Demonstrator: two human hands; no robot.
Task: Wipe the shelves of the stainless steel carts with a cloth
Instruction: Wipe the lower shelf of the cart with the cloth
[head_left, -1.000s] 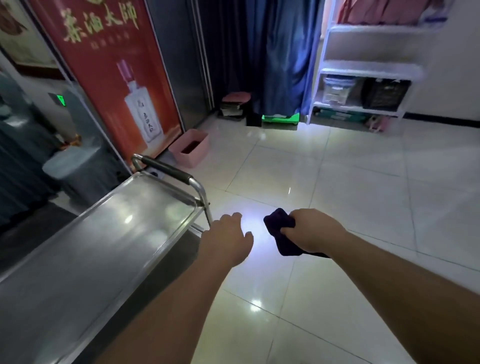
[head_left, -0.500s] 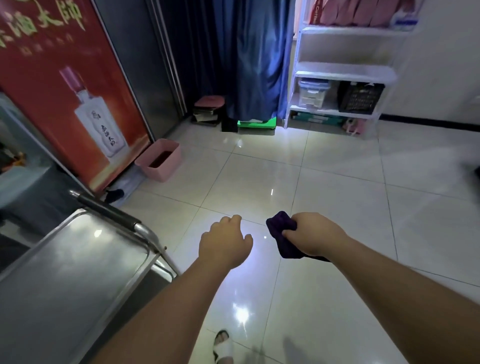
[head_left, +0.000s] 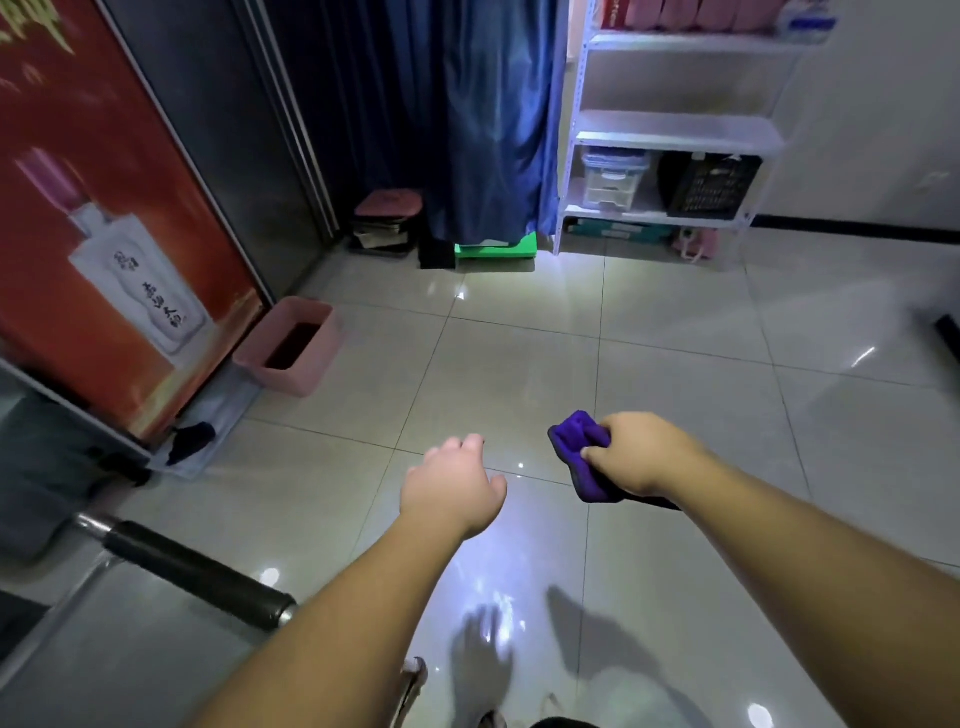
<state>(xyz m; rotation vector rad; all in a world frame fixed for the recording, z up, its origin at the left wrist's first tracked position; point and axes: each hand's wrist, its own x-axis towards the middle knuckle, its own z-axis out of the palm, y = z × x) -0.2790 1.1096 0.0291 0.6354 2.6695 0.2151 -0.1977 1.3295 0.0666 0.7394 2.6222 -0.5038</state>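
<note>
My right hand (head_left: 641, 452) grips purple cloth (head_left: 576, 452), bunched, over tiled floor (head_left: 519, 364). My left hand (head_left: 452, 488) beside it, holds nothing, fingers loosely curled. Cart (head_left: 78, 649) low left of left hand, black handle (head_left: 192, 571) nearest. Pink bin (head_left: 291, 348) farther left, white shelving (head_left: 675, 135) beyond right hand.

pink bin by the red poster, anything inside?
The pink bin stands open-topped on the floor. Its inside shows only as a dark reddish hollow; no separate item can be told apart. The near wall hides the bottom.
</note>
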